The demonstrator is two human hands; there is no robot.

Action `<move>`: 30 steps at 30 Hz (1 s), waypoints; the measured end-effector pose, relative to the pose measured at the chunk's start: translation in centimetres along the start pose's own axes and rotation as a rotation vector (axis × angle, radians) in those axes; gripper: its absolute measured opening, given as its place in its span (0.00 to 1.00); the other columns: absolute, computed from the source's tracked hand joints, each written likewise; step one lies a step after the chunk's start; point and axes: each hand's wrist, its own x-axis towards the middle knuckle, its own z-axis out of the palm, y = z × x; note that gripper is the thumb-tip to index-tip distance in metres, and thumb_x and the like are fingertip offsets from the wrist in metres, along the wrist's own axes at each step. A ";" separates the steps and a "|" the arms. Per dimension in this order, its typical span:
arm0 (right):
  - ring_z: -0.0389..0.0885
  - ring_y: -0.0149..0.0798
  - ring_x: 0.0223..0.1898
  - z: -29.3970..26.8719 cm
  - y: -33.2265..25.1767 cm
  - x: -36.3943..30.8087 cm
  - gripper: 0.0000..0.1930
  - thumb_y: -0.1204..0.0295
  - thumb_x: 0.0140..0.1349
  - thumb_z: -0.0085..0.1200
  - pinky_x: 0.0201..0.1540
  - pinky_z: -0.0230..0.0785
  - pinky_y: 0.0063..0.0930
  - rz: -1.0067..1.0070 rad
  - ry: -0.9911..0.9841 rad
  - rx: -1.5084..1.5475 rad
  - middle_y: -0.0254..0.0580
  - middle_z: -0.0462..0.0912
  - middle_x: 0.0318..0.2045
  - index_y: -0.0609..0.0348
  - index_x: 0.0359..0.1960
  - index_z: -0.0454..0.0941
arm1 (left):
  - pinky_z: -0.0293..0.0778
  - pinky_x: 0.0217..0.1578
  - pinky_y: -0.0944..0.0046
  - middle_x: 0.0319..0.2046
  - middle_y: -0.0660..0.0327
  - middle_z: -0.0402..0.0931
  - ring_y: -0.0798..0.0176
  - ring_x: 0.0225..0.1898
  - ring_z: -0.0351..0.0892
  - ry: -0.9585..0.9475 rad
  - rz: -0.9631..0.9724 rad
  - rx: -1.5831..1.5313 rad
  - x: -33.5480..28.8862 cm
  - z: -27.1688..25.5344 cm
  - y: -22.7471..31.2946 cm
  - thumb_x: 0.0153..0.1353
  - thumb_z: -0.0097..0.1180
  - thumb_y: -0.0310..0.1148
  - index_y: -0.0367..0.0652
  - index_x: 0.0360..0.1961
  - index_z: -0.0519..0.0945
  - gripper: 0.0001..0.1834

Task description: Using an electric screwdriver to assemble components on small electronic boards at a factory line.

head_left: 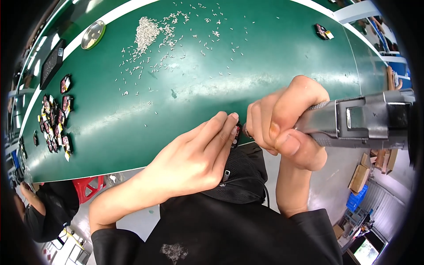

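Note:
My right hand [289, 121] is closed round a grey and black power screwdriver [353, 123], its body rising toward the camera on the right. The tool's narrow end points down to a small black part [236, 138] with red and white marks at the table's near edge. My left hand [196, 154] presses that part with its fingers held together, covering most of it. Whether the tool's tip touches the part I cannot tell. Beyond my hands, a pile of small silvery screw-like pieces [146, 33] lies on the green table [198, 97], with many strewn around it.
At the left is a heap of similar small black parts [54, 121] with white and yellow bits. Behind it are a black tray-like box [52, 64] and a round yellow-green dish [93, 35]. Another black part [323, 32] lies far right. A person [51, 207] sits at the lower left.

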 end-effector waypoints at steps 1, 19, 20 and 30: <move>0.65 0.26 0.12 -0.2 0.0 0.2 0.07 0.74 0.58 0.54 0.20 0.60 0.23 -0.001 -0.010 0.051 0.30 0.68 0.15 0.60 0.32 0.67 | 0.75 0.48 0.60 0.43 0.42 0.78 0.50 0.47 0.75 0.003 0.006 0.008 0.0 0.0 -0.2 0.42 0.58 0.24 0.21 0.36 0.79 0.19; 0.68 0.26 0.09 -1.2 -0.3 -1.5 0.11 0.74 0.59 0.57 0.18 0.67 0.22 -0.372 0.195 0.867 0.32 0.68 0.07 0.54 0.23 0.67 | 0.73 0.50 0.56 0.47 0.51 0.76 0.50 0.49 0.76 0.256 -0.511 0.127 -7.5 -5.9 -2.9 0.42 0.65 0.20 0.35 0.49 0.76 0.28; 0.66 0.26 0.08 -1.6 0.0 -1.9 0.11 0.74 0.60 0.56 0.17 0.65 0.22 -0.372 0.254 0.898 0.31 0.67 0.07 0.54 0.25 0.66 | 0.73 0.49 0.56 0.47 0.52 0.77 0.50 0.48 0.76 0.342 -0.606 0.260 -9.6 -7.2 -4.7 0.41 0.66 0.19 0.37 0.50 0.76 0.29; 0.59 0.26 0.11 0.1 4.0 -3.3 0.06 0.70 0.65 0.46 0.21 0.58 0.25 -0.142 0.620 1.047 0.30 0.60 0.11 0.55 0.32 0.65 | 0.65 0.56 0.54 0.55 0.49 0.68 0.47 0.56 0.68 0.326 -0.838 0.650 -11.8 -10.2 -9.6 0.56 0.58 0.23 0.40 0.52 0.76 0.20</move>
